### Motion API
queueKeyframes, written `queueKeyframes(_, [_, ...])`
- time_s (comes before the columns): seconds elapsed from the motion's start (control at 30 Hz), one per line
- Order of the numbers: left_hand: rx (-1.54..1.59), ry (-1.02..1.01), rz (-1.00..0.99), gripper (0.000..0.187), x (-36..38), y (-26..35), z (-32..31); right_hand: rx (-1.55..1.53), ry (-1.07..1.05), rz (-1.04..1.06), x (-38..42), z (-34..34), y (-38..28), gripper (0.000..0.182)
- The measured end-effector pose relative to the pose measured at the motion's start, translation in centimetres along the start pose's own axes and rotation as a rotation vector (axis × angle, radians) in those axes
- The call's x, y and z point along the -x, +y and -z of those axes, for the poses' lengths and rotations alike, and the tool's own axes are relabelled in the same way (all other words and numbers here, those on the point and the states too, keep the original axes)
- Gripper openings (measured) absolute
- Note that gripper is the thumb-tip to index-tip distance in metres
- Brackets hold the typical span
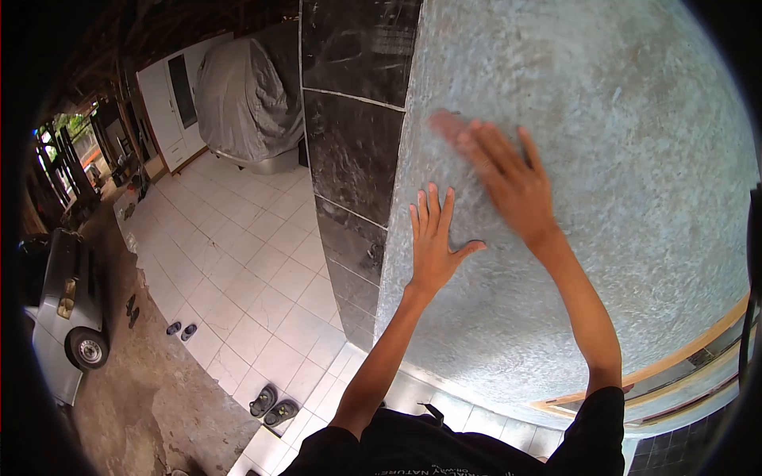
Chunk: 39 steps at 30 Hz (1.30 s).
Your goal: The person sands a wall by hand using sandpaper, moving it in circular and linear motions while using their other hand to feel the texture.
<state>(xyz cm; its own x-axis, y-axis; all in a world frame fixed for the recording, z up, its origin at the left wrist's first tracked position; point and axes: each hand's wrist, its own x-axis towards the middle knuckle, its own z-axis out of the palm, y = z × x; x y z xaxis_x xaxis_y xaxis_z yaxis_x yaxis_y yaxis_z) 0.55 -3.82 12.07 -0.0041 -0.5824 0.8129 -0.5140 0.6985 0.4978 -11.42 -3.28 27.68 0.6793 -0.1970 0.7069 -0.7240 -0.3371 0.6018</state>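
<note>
A rough grey-blue plastered wall [627, 159] fills the right half of the view. My left hand [434, 242] is at the wall's left part, fingers spread and thumb out to the right, holding nothing. Higher and to the right, my right hand [508, 178] is over the same wall with its fingers extended and nothing seen in it; its fingertips are blurred by motion. Whether each palm touches the plaster cannot be made out. Dark tiles [353, 151] with pale joints run down the wall's left edge, beside my left hand.
White floor tiles [238, 246] spread at left, with sandals [274, 406] near the bottom. A grey covered object [242, 103] stands by a white cabinet [171, 103]. A silver vehicle [67, 325] is at far left. A wooden frame [675, 361] crosses the lower right.
</note>
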Motion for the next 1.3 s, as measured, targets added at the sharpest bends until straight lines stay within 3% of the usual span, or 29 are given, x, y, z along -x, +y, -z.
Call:
queueKeyframes(0.1, [0.008, 0.018, 0.008, 0.107, 0.7, -0.1, -0.4, 0.086, 0.080, -0.157, -1.1, 1.4, 1.7, 0.069])
queueKeyframes(0.17, [0.017, 0.042, 0.014, 0.104, 1.3, -0.3, -0.7, 0.047, 0.277, -0.272, -1.2, 1.2, 1.9, 0.063])
queueKeyframes(0.23, [0.001, 0.002, 0.011, 0.110, 1.7, -0.7, -0.9, 0.105, 0.200, -0.288, -0.1, 1.1, 0.4, 0.063])
queueKeyframes(0.3, [0.000, -0.008, 0.023, 0.110, 2.2, -0.9, -1.1, 0.089, -0.072, -0.060, 1.8, 0.0, -1.3, 0.063])
queueKeyframes(0.4, [-0.003, -0.007, 0.036, 0.110, 3.1, -1.1, -1.4, -0.068, -0.144, 0.086, 3.0, -0.7, -2.5, 0.063])
queueKeyframes(0.53, [-0.004, -0.002, 0.049, 0.110, 3.8, -1.4, -2.0, -0.021, -0.117, -0.005, 0.9, 1.2, 0.1, 0.063])
queueKeyframes(0.6, [0.002, -0.001, 0.056, 0.110, 4.1, -1.4, -2.1, -0.015, 0.082, -0.193, 0.1, 1.9, 1.0, 0.063])
queueKeyframes(0.7, [0.006, -0.008, 0.068, 0.110, 4.3, -1.4, -2.1, 0.022, 0.146, -0.238, 0.5, 0.7, -0.5, 0.070])
queueKeyframes(0.77, [0.003, -0.016, 0.077, 0.110, 4.5, -1.3, -2.0, 0.038, -0.074, -0.126, 2.3, -0.4, -2.5, 0.068])
queueKeyframes(0.83, [0.025, 0.026, 0.079, 0.104, 4.7, -1.1, -2.1, -0.076, -0.131, 0.025, 4.5, -2.1, -4.7, 0.064])
queueKeyframes(0.97, [0.015, 0.047, 0.076, 0.105, 5.4, -1.4, -2.7, -0.146, -0.196, 0.056, 5.1, -1.7, -4.2, 0.063])
queueKeyframes(1.07, [0.027, -0.003, 0.099, 0.109, 6.0, -1.8, -3.1, 0.025, -0.064, -0.098, 2.9, 0.0, -1.6, 0.061])
queueKeyframes(1.13, [0.036, 0.027, 0.082, 0.108, 6.3, -1.8, -3.3, 0.022, 0.171, -0.239, 2.3, 0.0, -0.7, 0.060])
queueKeyframes(1.27, [0.042, 0.021, 0.096, 0.108, 6.9, -1.9, -3.6, 0.052, -0.059, -0.164, 4.2, -0.1, -3.2, 0.058])
queueKeyframes(1.3, [0.050, 0.026, 0.101, 0.107, 7.2, -2.1, -3.8, -0.011, -0.125, -0.034, 5.7, -1.2, -4.1, 0.062])
